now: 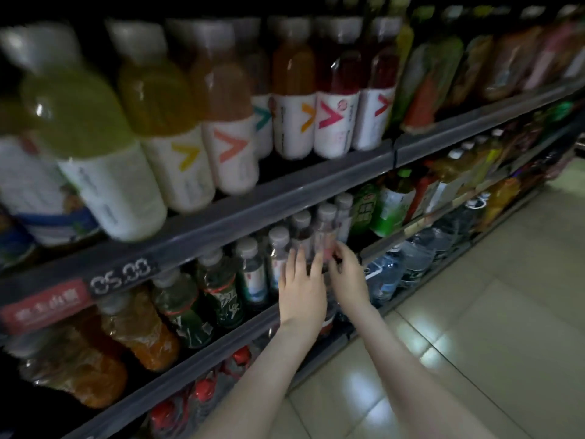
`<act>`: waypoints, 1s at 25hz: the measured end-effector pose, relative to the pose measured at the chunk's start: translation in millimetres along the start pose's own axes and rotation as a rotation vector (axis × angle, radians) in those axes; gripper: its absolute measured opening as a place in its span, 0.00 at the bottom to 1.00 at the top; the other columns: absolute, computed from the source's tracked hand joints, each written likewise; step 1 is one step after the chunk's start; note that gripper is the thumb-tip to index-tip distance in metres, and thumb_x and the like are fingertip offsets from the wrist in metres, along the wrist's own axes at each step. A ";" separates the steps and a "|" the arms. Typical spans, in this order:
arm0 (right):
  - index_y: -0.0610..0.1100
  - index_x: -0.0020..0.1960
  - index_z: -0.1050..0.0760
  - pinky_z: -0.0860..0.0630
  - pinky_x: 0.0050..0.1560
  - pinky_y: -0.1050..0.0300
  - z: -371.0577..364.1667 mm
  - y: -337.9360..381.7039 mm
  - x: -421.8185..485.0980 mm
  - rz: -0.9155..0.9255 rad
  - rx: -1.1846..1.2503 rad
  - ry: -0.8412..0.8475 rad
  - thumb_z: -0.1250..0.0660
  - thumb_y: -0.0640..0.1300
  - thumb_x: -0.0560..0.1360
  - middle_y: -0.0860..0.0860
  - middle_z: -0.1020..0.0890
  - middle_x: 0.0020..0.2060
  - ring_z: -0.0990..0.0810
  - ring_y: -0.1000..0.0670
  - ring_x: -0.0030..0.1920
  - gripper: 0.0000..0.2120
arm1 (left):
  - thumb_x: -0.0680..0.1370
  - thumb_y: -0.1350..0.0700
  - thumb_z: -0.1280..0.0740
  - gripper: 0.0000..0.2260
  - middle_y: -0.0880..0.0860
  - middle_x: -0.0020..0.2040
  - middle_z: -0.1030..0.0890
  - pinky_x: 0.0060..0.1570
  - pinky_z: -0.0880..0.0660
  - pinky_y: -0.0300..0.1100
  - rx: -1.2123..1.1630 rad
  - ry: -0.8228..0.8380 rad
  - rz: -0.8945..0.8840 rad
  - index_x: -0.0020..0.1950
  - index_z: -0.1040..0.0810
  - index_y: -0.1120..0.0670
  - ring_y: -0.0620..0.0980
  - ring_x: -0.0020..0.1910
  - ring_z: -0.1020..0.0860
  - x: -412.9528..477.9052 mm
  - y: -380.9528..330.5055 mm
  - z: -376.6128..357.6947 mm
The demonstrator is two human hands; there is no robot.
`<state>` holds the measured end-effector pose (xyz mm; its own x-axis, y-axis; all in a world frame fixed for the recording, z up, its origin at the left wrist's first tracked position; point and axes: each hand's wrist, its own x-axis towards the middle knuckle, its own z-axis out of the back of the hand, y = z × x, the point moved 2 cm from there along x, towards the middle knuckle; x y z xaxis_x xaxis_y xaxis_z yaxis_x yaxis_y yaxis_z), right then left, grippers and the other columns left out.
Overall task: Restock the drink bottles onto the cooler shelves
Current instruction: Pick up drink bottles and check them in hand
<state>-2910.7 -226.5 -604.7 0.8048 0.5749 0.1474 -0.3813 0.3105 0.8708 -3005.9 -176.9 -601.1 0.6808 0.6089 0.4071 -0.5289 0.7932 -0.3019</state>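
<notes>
Both hands reach into the middle shelf (pixel 247 327) among clear bottles with white caps. My left hand (pixel 302 288) lies flat against the front of a clear bottle with a pink label (pixel 326 245), fingers spread upward. My right hand (pixel 346 274) curls its fingers around the right side of that same bottle. More white-capped bottles (pixel 278 245) stand in rows to the left and behind it. The frame is dark and blurred, so the exact grip is hard to read.
The top shelf (pixel 285 188) holds juice bottles with white V labels (pixel 335 122). Green (pixel 180 308) and orange bottles (pixel 139 337) fill the middle shelf's left side. Large water bottles (pixel 411 261) and red-capped bottles (pixel 202 394) stand lower down. Tiled floor (pixel 474 327) lies to the right.
</notes>
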 end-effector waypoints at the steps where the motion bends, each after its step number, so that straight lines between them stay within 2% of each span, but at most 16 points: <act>1: 0.43 0.70 0.32 0.30 0.62 0.57 16.2 6.4 0.1 -0.026 -0.001 0.028 0.40 0.43 0.81 0.46 0.25 0.65 0.26 0.47 0.65 0.18 | 0.71 0.57 0.28 0.28 0.60 0.62 0.23 0.57 0.25 0.52 -0.057 0.060 0.010 0.70 0.30 0.53 0.60 0.60 0.23 3.8 -14.5 10.7; 2: 0.44 0.69 0.31 0.28 0.62 0.54 36.3 12.5 2.8 -0.057 0.001 0.050 0.40 0.44 0.81 0.46 0.24 0.64 0.25 0.47 0.64 0.18 | 0.76 0.55 0.35 0.25 0.59 0.65 0.26 0.59 0.26 0.50 -0.100 0.128 0.034 0.73 0.35 0.52 0.59 0.62 0.25 11.6 -33.5 22.0; 4: 0.44 0.69 0.31 0.28 0.61 0.54 74.7 20.7 8.9 -0.098 -0.021 0.091 0.40 0.45 0.81 0.46 0.23 0.63 0.25 0.47 0.63 0.18 | 0.82 0.53 0.45 0.23 0.56 0.73 0.36 0.66 0.33 0.48 -0.158 0.311 0.086 0.77 0.45 0.50 0.56 0.69 0.33 25.6 -70.0 33.8; 6: 0.45 0.71 0.32 0.30 0.60 0.57 118.4 21.2 22.3 -0.151 -0.058 0.133 0.40 0.47 0.81 0.47 0.25 0.66 0.27 0.48 0.64 0.19 | 0.83 0.51 0.47 0.23 0.54 0.75 0.41 0.65 0.34 0.47 -0.223 0.395 0.136 0.77 0.48 0.49 0.54 0.71 0.36 40.3 -107.3 40.4; 9: 0.45 0.74 0.38 0.35 0.64 0.59 182.1 9.2 61.2 -0.216 -0.064 0.155 0.39 0.47 0.80 0.47 0.31 0.71 0.32 0.48 0.70 0.24 | 0.82 0.52 0.46 0.25 0.54 0.76 0.42 0.64 0.32 0.49 -0.292 0.431 0.212 0.78 0.50 0.47 0.54 0.71 0.37 68.2 -157.9 35.7; 12: 0.44 0.77 0.44 0.39 0.69 0.56 217.3 -8.5 106.3 -0.226 -0.053 0.169 0.36 0.46 0.79 0.46 0.36 0.74 0.38 0.47 0.73 0.30 | 0.82 0.52 0.45 0.27 0.54 0.77 0.46 0.65 0.32 0.49 -0.326 0.447 0.272 0.78 0.54 0.46 0.55 0.73 0.40 95.6 -192.5 12.4; 15: 0.45 0.77 0.45 0.37 0.67 0.58 221.6 -27.6 143.1 -0.169 -0.005 0.231 0.34 0.42 0.78 0.48 0.34 0.72 0.36 0.49 0.72 0.32 | 0.82 0.52 0.46 0.28 0.51 0.78 0.52 0.66 0.34 0.46 -0.350 0.431 0.296 0.77 0.59 0.45 0.53 0.75 0.46 125.3 -212.2 -23.1; 17: 0.48 0.77 0.45 0.36 0.68 0.58 217.8 -48.5 168.4 -0.113 0.028 0.285 0.33 0.40 0.77 0.51 0.32 0.70 0.35 0.53 0.71 0.33 | 0.82 0.53 0.45 0.30 0.51 0.78 0.55 0.67 0.36 0.46 -0.349 0.399 0.321 0.77 0.61 0.45 0.53 0.76 0.47 148.3 -219.5 -56.5; 21: 0.48 0.78 0.52 0.47 0.69 0.64 213.5 -95.4 225.8 -0.042 -0.033 0.330 0.33 0.40 0.77 0.52 0.42 0.75 0.45 0.57 0.74 0.38 | 0.80 0.55 0.39 0.39 0.53 0.78 0.58 0.73 0.44 0.50 -0.363 0.296 0.323 0.75 0.68 0.45 0.54 0.77 0.53 197.6 -226.2 -122.1; 23: 0.47 0.78 0.53 0.46 0.70 0.64 203.8 -111.6 253.9 0.036 -0.022 0.353 0.31 0.41 0.75 0.51 0.42 0.75 0.45 0.58 0.73 0.40 | 0.77 0.55 0.34 0.42 0.53 0.78 0.58 0.74 0.47 0.51 -0.364 0.272 0.349 0.76 0.65 0.49 0.53 0.77 0.55 212.5 -223.3 -146.8; 25: 0.48 0.77 0.48 0.41 0.70 0.60 191.8 -117.4 277.6 0.107 0.042 0.343 0.28 0.43 0.72 0.50 0.36 0.71 0.40 0.57 0.70 0.40 | 0.73 0.55 0.29 0.45 0.55 0.78 0.55 0.74 0.46 0.51 -0.409 0.257 0.377 0.77 0.60 0.56 0.54 0.77 0.53 221.6 -220.4 -162.6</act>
<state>-2555.3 -248.6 -576.0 0.5588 0.8255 0.0789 -0.4304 0.2074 0.8785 -2656.0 -215.2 -584.5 0.6124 0.7906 0.0020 -0.5542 0.4310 -0.7121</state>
